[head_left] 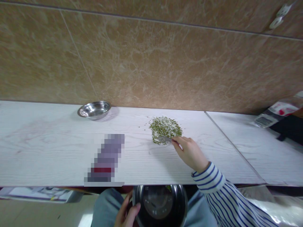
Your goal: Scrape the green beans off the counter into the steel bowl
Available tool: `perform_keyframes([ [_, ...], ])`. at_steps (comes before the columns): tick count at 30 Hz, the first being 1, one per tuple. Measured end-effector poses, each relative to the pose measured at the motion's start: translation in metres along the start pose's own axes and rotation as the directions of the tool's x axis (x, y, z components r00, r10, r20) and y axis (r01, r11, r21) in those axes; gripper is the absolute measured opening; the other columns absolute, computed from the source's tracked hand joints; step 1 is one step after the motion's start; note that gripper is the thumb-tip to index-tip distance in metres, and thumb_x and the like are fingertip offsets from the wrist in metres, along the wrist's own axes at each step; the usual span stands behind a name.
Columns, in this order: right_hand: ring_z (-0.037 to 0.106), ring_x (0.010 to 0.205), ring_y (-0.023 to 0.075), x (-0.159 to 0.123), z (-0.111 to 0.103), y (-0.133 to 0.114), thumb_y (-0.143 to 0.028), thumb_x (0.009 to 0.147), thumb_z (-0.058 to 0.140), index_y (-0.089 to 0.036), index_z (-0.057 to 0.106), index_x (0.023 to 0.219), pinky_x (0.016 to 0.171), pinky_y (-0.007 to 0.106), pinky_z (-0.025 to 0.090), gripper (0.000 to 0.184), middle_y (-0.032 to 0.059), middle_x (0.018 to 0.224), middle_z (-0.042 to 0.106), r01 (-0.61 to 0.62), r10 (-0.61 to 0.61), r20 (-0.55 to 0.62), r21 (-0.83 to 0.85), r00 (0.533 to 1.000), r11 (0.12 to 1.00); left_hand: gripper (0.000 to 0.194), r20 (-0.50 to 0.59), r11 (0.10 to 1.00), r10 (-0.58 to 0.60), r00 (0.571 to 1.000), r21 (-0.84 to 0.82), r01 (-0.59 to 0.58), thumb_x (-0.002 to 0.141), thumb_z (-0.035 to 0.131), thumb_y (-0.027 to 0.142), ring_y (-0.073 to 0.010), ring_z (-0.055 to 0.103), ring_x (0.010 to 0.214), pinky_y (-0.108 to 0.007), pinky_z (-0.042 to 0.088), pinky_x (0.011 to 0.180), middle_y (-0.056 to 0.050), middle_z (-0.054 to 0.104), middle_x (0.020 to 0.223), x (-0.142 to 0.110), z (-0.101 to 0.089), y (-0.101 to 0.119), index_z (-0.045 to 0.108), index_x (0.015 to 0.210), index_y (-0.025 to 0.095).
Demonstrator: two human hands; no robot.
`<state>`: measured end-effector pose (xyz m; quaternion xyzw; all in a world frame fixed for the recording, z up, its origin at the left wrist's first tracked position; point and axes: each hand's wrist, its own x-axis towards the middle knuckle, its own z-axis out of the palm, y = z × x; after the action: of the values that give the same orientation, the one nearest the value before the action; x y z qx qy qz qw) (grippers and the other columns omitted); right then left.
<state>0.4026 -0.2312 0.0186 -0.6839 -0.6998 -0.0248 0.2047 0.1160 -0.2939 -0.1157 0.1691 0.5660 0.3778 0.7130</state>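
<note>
The right hand (pixel 190 153) reached over the white wood-grained counter (pixel 42 142), its fingers pinched narrowly on a thin, flat, greyish piece (pixel 163 138). That piece lay at the near edge of a loose, roughly round pile of small green grains (pixel 167 126), which sat on the counter between its back and front edges, with a few stray grains to its left. A broad stretch of counter separated the pile from a shallow, shiny steel bowl (pixel 94 111) close to the wall edge, and another ran right to a dark diagonal seam (pixel 233 143).

Below the front edge, the left hand (pixel 126 214) gripped the side of a deep, round steel pot (pixel 135 206), thumb over the rim. The pot stood between the person's knees, its far rim right by the counter edge, with some green visible inside near that rim. A blurred, purplish oblong item (pixel 107 157) reached the front edge on the left; a black item (pixel 290 130) and a clear printed bag (pixel 272 115) occupied the far right.
</note>
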Motion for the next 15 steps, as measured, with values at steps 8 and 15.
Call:
perform_keyframes([
  [8,0.070,0.081,0.0215,-0.016,-0.008,0.024,-0.024,0.098,0.047,-0.020,0.068,0.103,0.075,0.034,0.051,0.022,0.0060,0.091,0.076,-0.063,0.065,-0.078,0.019,0.995,0.998,0.045,-0.077,0.997,0.080,0.994,0.021,-0.079,0.059,0.081,0.034,-0.0322,0.059,0.128,-0.040,0.048,0.103,-0.009,0.078,0.114,-0.005,0.012,-0.003,0.074,0.103,0.024],
  [15,0.071,0.081,0.0209,-0.051,-0.018,0.035,-0.027,0.098,0.044,-0.020,0.068,0.101,0.075,0.034,0.052,0.025,0.0065,0.090,0.076,-0.044,0.039,-0.125,-0.034,0.991,0.998,0.057,-0.072,0.999,0.043,0.997,0.034,-0.040,0.059,0.083,0.037,-0.0351,0.067,0.116,-0.042,0.056,0.090,-0.011,0.078,0.112,-0.009,0.022,0.000,0.070,0.112,0.021],
])
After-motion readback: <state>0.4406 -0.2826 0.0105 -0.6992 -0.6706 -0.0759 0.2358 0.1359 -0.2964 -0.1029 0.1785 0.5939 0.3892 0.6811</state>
